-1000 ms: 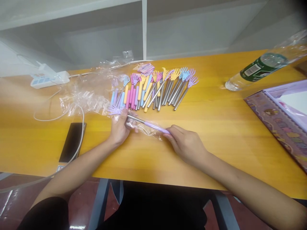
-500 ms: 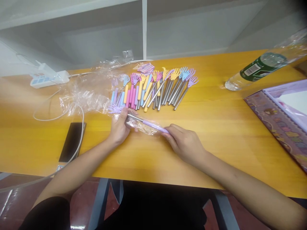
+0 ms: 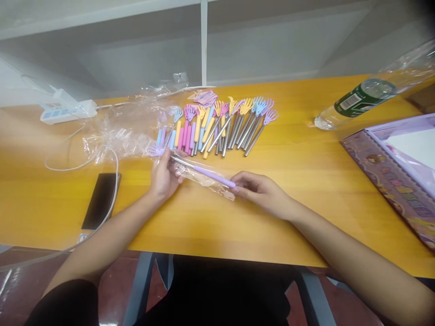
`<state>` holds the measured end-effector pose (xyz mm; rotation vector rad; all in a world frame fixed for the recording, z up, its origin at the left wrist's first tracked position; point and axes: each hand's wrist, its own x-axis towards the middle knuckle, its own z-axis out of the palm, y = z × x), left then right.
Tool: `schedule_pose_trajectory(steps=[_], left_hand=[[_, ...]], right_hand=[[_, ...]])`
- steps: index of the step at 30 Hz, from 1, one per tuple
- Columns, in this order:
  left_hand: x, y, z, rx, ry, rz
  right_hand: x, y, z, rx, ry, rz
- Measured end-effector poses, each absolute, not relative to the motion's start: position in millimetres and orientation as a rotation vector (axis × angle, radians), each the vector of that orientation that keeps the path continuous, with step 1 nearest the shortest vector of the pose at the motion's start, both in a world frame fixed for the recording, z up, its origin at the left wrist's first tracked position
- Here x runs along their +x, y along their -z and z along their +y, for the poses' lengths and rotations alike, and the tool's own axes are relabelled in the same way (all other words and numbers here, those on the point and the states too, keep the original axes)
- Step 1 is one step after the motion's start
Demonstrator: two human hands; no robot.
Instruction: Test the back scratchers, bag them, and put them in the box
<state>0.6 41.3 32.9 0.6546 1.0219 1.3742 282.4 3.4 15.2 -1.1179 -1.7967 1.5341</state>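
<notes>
Partway, by my reckoning: one scratcher (image 3: 200,170) spans the gap between my two sets of fingers, most of its length lying along a clear sleeve (image 3: 204,182). Rod (image 3: 184,162) and handle (image 3: 217,178) seem to be inside; cannot tell whether the head (image 3: 156,150) is covered too, nor which end of the sleeve is open. Left fingers (image 3: 165,157) closed on the rod just below the head, thumb on top. Right fingers (image 3: 249,179) pinched at the handle's tip.

Done, as far as shows: this one scratcher and its sleeve are together. Remaining: many loose scratchers (image 3: 208,131) on the desk (image 3: 204,226), just ahead of my fingers, apparently bare, so I judge the larger share undone. A heap of clear plastic (image 3: 118,140) lies ahead and to the left of my left fingers; contents, if any, not clear.

Bearing: long axis crosswise, left fingers to right fingers, on a slant. Head end points left and slightly away from me; handle end points right, nearer my body. Held roughly level, low over the desk, I think.
</notes>
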Motion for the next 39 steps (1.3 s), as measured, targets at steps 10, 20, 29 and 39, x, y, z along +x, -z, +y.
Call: schedule_pose_trajectory(steps=[10,20,29,39], left_hand=[[-1,-25,40,0.791,-1.362,1.002],[5,-27,33,0.847,-1.306,0.946],[6,-24,31,0.864,-1.264,0.948],[10,-26,30,0.863,-1.288,0.930]], right_hand=[[283,-25,2,-1.065,-1.487,-1.955],[278,-17,-5,-1.051,-1.182,-2.089],[276,-15,-6,-1.037,-1.158,-2.104],[274,-15,-5,-1.053,-1.180,-2.067]])
